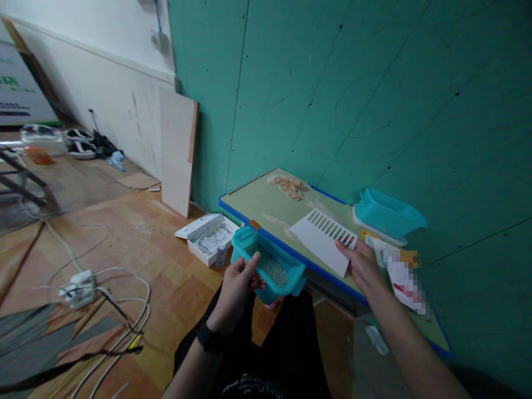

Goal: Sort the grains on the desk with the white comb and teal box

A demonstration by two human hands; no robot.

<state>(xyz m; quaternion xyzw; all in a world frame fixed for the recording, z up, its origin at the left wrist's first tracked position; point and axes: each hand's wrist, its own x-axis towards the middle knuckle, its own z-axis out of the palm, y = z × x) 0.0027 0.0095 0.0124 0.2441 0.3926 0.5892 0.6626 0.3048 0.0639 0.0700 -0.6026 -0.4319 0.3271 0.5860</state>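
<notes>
My left hand (239, 288) grips the near rim of a teal plastic container (268, 266) held below the table's edge; pale grains lie in its bottom. My right hand (361, 265) holds one end of a white flat scraper with slots (324, 238), which lies on the green tabletop (257, 199). A thin line of pale grains (282, 226) runs along the table beside the scraper. A heap of tan grains (293, 188) sits further back near the wall.
A second teal container on a white lid (386, 216) stands at the table's right by the green wall. A packet with red print (405, 280) lies near my right wrist. On the floor: an open white box (210, 235), cables with a power strip (78, 285), a leaning board (177, 149).
</notes>
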